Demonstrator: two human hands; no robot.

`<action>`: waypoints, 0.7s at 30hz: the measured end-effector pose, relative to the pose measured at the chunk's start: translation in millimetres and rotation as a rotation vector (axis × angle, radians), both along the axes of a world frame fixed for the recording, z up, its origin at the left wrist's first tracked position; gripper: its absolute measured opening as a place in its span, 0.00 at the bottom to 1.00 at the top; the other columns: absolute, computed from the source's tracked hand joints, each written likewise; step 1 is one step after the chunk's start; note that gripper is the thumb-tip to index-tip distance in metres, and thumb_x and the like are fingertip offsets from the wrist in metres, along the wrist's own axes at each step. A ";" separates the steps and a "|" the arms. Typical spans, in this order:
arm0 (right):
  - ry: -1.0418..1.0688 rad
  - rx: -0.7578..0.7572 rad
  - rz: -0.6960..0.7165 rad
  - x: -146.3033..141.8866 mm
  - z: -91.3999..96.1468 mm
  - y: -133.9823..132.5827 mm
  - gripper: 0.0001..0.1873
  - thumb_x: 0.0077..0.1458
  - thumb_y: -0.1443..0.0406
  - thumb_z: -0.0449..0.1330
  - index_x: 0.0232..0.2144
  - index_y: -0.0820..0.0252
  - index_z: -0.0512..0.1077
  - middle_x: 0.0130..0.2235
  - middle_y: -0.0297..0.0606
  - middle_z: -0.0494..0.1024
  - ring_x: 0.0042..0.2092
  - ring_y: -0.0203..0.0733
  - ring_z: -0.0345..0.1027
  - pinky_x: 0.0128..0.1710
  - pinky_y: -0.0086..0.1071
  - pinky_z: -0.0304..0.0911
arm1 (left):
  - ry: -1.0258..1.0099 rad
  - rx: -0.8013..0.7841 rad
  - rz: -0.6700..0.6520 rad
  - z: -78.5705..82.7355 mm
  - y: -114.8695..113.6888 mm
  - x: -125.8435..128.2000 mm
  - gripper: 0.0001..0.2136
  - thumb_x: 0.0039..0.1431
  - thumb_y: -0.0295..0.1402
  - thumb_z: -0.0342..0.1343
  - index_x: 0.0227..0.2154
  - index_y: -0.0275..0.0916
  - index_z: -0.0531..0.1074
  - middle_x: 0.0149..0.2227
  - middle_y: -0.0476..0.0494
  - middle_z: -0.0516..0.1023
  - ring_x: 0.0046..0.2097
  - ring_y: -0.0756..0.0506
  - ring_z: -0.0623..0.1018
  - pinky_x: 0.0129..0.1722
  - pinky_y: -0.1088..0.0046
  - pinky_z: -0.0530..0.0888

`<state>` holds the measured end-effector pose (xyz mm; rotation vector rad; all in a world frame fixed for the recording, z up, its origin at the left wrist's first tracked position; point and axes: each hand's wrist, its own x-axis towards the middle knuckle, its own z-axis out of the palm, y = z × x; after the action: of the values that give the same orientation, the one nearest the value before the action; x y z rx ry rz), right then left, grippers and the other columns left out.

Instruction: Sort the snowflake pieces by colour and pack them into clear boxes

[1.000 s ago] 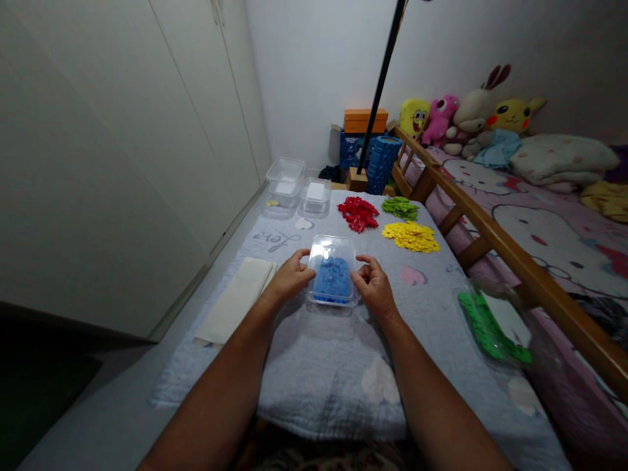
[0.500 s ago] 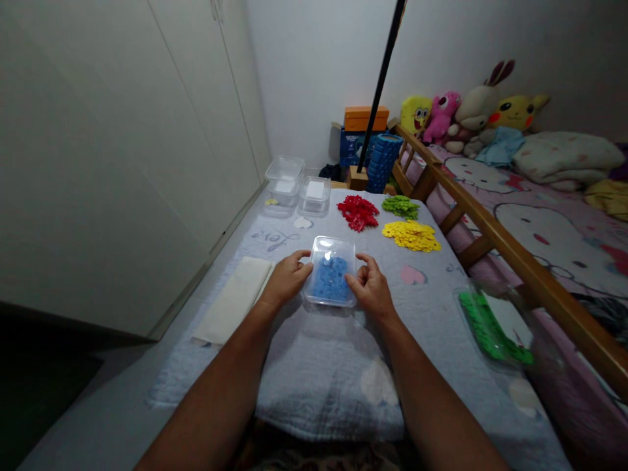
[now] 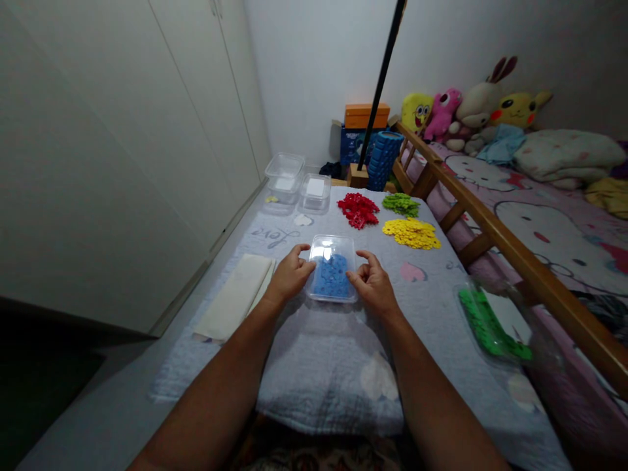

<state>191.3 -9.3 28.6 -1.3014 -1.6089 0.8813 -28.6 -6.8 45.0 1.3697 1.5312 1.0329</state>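
Observation:
A clear plastic container [image 3: 332, 243] with a lid on stands in front of me on the cloth-covered table. Blue flat pieces [image 3: 331, 276] show through it. My left hand [image 3: 292, 273] grips its left edge, thumb on the lid and index finger along the side. On the opposite edge my right hand [image 3: 373, 281] has its thumb on the lid, with the index finger bent at the far right corner. Beyond the container lie piles of red pieces [image 3: 358, 210], yellow pieces [image 3: 412, 233] and light green pieces [image 3: 401, 205].
Clear empty-looking containers [image 3: 284, 168] stand at the far left of the table. A folded cream cloth [image 3: 235, 297] lies left of my arm. A clear container with green pieces [image 3: 490, 327] sits at right, beside the wooden bed rail [image 3: 490, 212]. A white cupboard [image 3: 122, 163] borders the left.
The container and both hands have shifted very slightly, with the thumbs still on the lid. The view has tilted a little. The piles stay as they were.

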 end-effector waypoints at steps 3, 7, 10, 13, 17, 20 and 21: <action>-0.017 0.013 -0.004 -0.2 1.5 -0.6 0.28 0.54 0.57 0.60 0.56 0.59 0.65 0.23 0.22 0.65 0.25 0.36 0.62 0.29 0.30 0.57 | 0.073 0.051 0.048 2.0 -3.5 5.8 0.22 0.57 0.40 0.54 0.53 0.38 0.71 0.19 0.56 0.66 0.23 0.47 0.67 0.26 0.74 0.60; -0.101 0.039 -0.026 -1.6 5.5 -3.2 0.27 0.54 0.57 0.59 0.55 0.61 0.67 0.21 0.22 0.63 0.23 0.36 0.60 0.28 0.30 0.55 | 0.205 0.077 0.083 6.9 -7.8 9.6 0.21 0.60 0.38 0.50 0.53 0.37 0.73 0.20 0.53 0.69 0.24 0.46 0.69 0.28 0.72 0.61; -0.165 0.050 -0.030 -2.9 8.6 -5.9 0.26 0.55 0.57 0.58 0.55 0.61 0.68 0.19 0.21 0.61 0.23 0.36 0.59 0.28 0.29 0.54 | 0.303 0.082 0.104 12.4 -10.1 10.0 0.21 0.60 0.36 0.49 0.54 0.36 0.74 0.21 0.51 0.70 0.26 0.45 0.71 0.30 0.71 0.62; -0.206 0.063 -0.032 -3.8 11.1 -7.9 0.26 0.56 0.58 0.57 0.55 0.63 0.69 0.19 0.22 0.61 0.22 0.35 0.59 0.28 0.28 0.53 | 0.378 0.075 0.102 17.5 -11.7 10.2 0.22 0.61 0.35 0.47 0.55 0.36 0.73 0.22 0.50 0.71 0.27 0.45 0.71 0.31 0.71 0.62; -0.252 0.075 -0.040 -4.8 14.4 -9.4 0.24 0.57 0.57 0.56 0.53 0.64 0.72 0.19 0.23 0.62 0.21 0.35 0.58 0.27 0.29 0.52 | 0.401 0.068 0.101 20.5 -12.6 10.5 0.23 0.61 0.35 0.47 0.55 0.36 0.74 0.22 0.49 0.72 0.27 0.44 0.72 0.32 0.71 0.63; -0.280 0.081 -0.048 -5.3 15.9 -10.4 0.23 0.57 0.57 0.56 0.50 0.63 0.74 0.18 0.23 0.61 0.21 0.35 0.57 0.28 0.29 0.52 | 0.390 0.064 0.094 19.4 -12.2 9.8 0.22 0.60 0.35 0.47 0.55 0.36 0.74 0.23 0.49 0.73 0.28 0.44 0.73 0.33 0.71 0.64; -0.286 0.086 -0.052 -5.3 15.9 -10.7 0.22 0.57 0.57 0.56 0.50 0.63 0.74 0.18 0.23 0.61 0.21 0.35 0.57 0.28 0.29 0.51 | 0.380 0.061 0.089 18.5 -11.9 9.3 0.22 0.60 0.35 0.47 0.55 0.36 0.74 0.23 0.49 0.73 0.28 0.44 0.73 0.33 0.71 0.64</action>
<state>186.0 -20.1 44.5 -1.4517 -1.8017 0.6072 -19.3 -18.6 63.5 1.6215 1.8631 0.9132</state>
